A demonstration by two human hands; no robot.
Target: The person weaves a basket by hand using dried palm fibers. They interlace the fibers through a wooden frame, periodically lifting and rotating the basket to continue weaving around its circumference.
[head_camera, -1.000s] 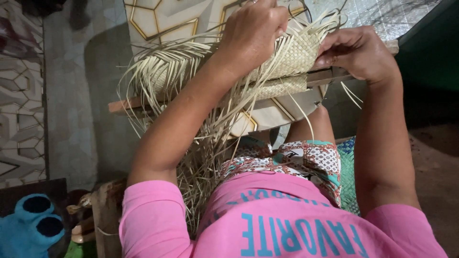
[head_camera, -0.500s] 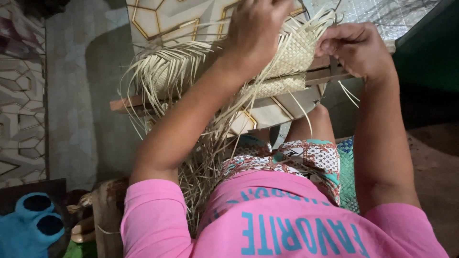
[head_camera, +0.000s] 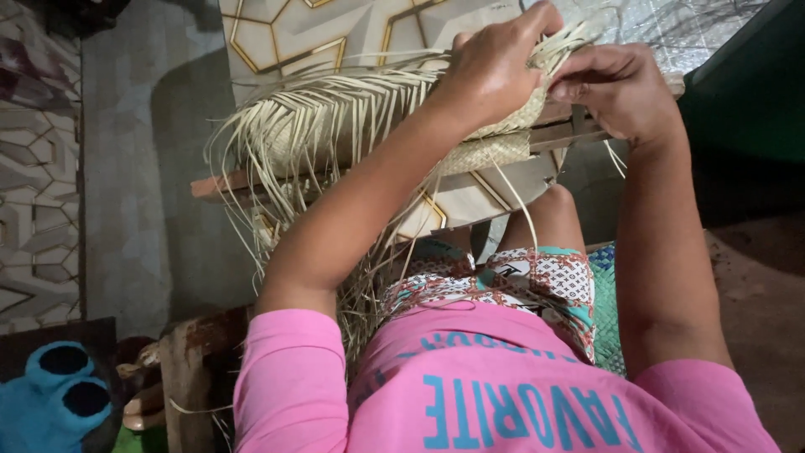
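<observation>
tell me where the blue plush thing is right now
In the head view, the blue plush toy sits in the bottom-left corner, on the person's left side, beside the wooden bench end and far below the woven mat.

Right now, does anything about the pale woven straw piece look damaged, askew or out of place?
Nothing stands out. The pale woven straw piece rests on the wooden board, its loose unwoven strands trailing over the edge. The left hand presses on it; the right hand pinches its end.
</observation>
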